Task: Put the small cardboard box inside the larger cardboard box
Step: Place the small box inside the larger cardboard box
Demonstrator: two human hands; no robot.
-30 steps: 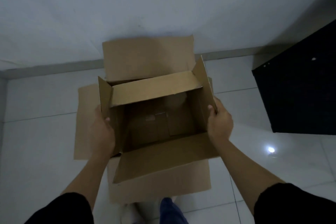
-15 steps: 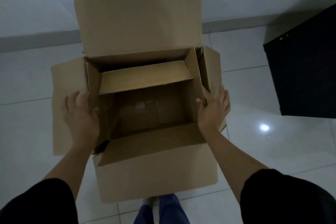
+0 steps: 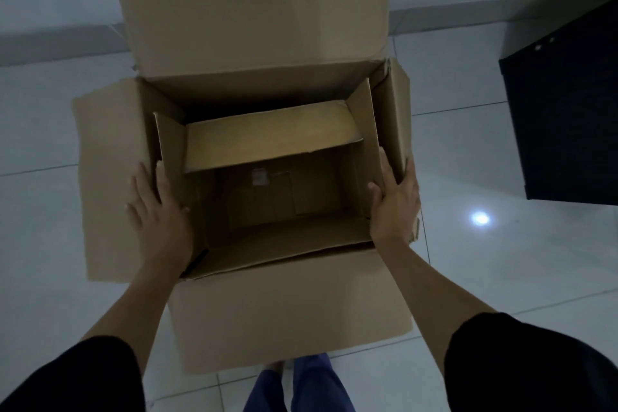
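The larger cardboard box [image 3: 291,308] stands open on the tiled floor, its back flap upright and its left flap folded out flat. The small cardboard box [image 3: 271,140] sits down inside it, open-topped, with its far flap leaning inward. My left hand [image 3: 157,211] is at the small box's left wall, thumb hooked over the edge and fingers spread outside over the big box's left flap. My right hand [image 3: 394,201] holds the small box's right wall, thumb inside and fingers outside against the big box's right flap.
A black cabinet [image 3: 568,110] stands on the floor to the right. A white wall runs behind the boxes. A lamp's reflection [image 3: 481,218] shines on the tiles. My legs in blue trousers [image 3: 301,385] are just in front of the big box.
The small box has gone down from above the larger box to inside it. Both hands stayed at its side walls, and my head has come closer.
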